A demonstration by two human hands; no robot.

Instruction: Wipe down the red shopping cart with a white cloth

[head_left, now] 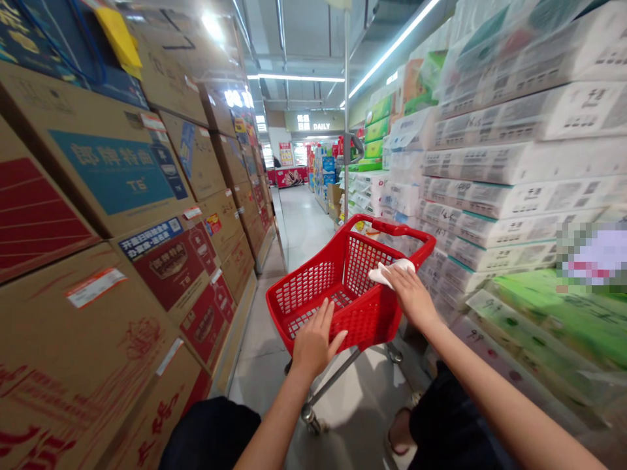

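Note:
A red plastic shopping cart [365, 320] on metal legs and casters stands in front of me, its basket walls pierced with a grid of holes. My right hand [409, 290] holds a white cloth [392, 271], possibly a paper wipe, against the cart's upper rim on the near right side. Part of the cloth is hidden beneath the fingers. My left hand [316, 339] is at the near side rim, fingers stretched out with nothing in them. Whether it presses on the rim or just hovers there, I cannot tell.
Stacked cardboard cartons [132, 170] wall in the left side. On the right rise piles of plastic-wrapped tissue packs [519, 163], with green packs [553, 320] lower down. A metal pole [346, 117] stands beyond the cart. The pale floor aisle [301, 215] runs ahead toward lit shelves.

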